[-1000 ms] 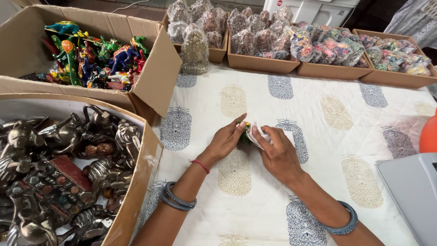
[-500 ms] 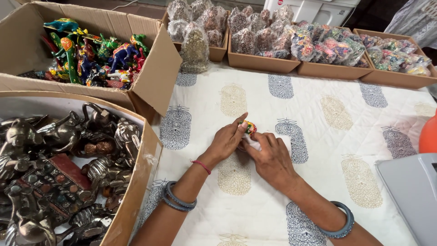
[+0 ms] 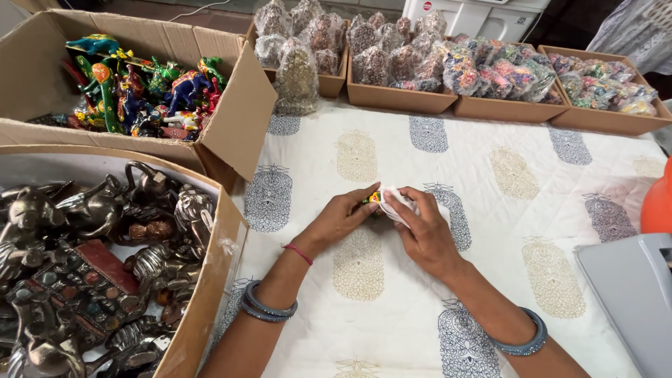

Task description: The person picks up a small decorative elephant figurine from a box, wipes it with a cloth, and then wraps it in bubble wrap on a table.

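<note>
Both hands meet over a white printed cloth [image 3: 448, 280] that covers the table. Left hand [image 3: 341, 218] has its fingers curled around a small, brightly coloured figurine [image 3: 372, 199], of which only a sliver of yellow and green shows between the fingertips. Right hand [image 3: 425, 234] is closed on a piece of white wrapping material [image 3: 400, 204], pressing it against the figurine, so the two hands touch at that spot. Whether the wrap is paper or plastic cannot be told. Blue bangles sit on both wrists, and a red thread circles the left one.

Just left of the left forearm stands an open cardboard box [image 3: 210, 308] filled with dark metal figures [image 3: 91, 245] heaped on one another. Near the right forearm, at the picture's edge, lies a grey flat object [image 3: 630, 301], with an orange rounded shape [image 3: 658, 203] beyond it.

Farther off, beyond the left hand, a second cardboard box [image 3: 238, 119] holds painted animal figures [image 3: 140, 84] in green, blue and red. Well beyond both hands, along the far edge of the cloth, a row of shallow brown trays [image 3: 399, 101] carries bagged items [image 3: 392, 49] wrapped in clear plastic, greyish ones opposite the hands and multicoloured ones toward the right.
</note>
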